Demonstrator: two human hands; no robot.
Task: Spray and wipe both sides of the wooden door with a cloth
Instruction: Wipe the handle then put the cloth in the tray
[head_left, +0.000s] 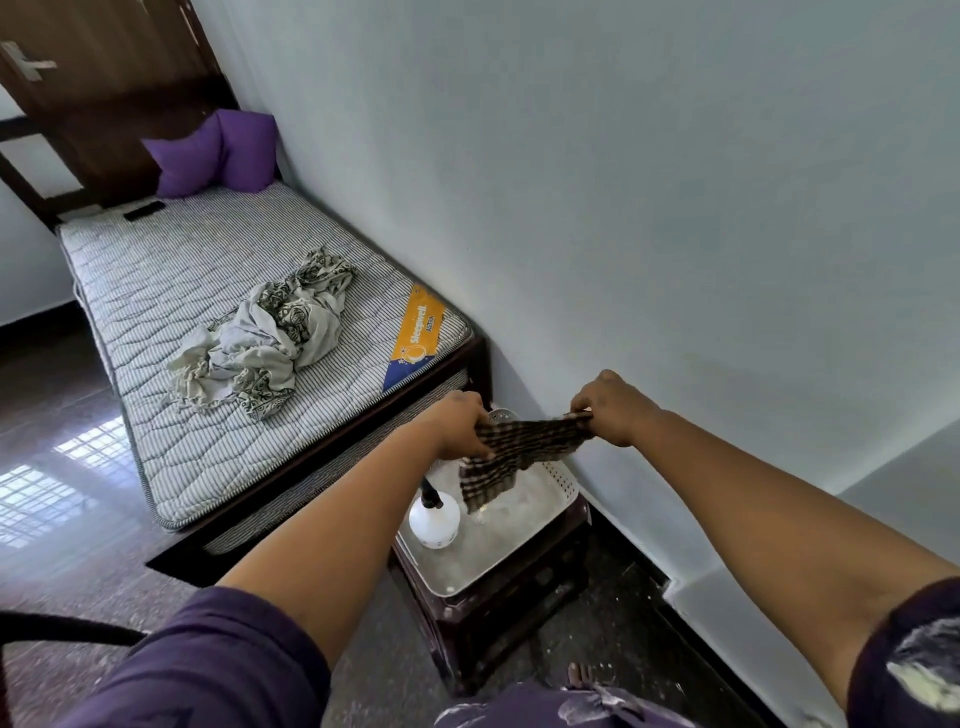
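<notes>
Far off at the top left is the wooden door, well away from both hands, past the bed. The left hand and right hand each pinch an end of the checked cloth, stretched sideways between them. The spray bottle sits in the tray right below, nearer the left hand, so that's probably the grab.

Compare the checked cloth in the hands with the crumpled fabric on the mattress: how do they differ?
The checked cloth is dark with pale checks; the crumpled fabric is pale with dark printed patches. The checked cloth is stretched in the air between the left hand and right hand, above the tray; the crumpled fabric lies loose on the mattress, untouched. The cloth looks much smaller than the fabric. Both are soft textiles.
</notes>
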